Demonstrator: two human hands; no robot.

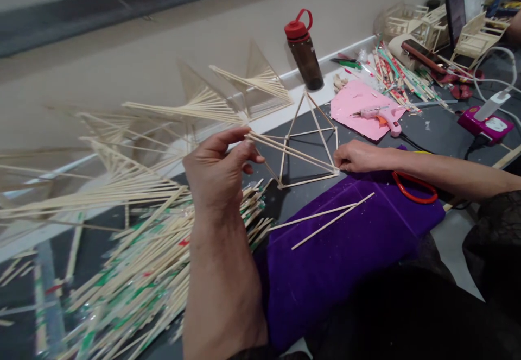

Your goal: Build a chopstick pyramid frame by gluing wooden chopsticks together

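Observation:
My left hand (220, 170) is raised on the left, thumb and fingertips pinching the near ends of thin wooden sticks (290, 149). These slant down to the right-hand corner of an open wooden stick frame (311, 180), which stands on the dark table and rises to a peak at the back. At that corner, my right hand (360, 156) has its fingers curled in and closed against the joint. The right fingertips are partly hidden. Two loose sticks (325, 216) lie on a purple cloth (345, 262) in front of the frame.
Wrapped chopsticks (142, 273) are heaped at left. Finished stick structures (195, 107) line the wall. A bottle (307, 58) stands behind the frame. Right of it are a pink glue gun (380, 114), red-handled scissors (415, 194), a purple power strip (490, 126) and cables.

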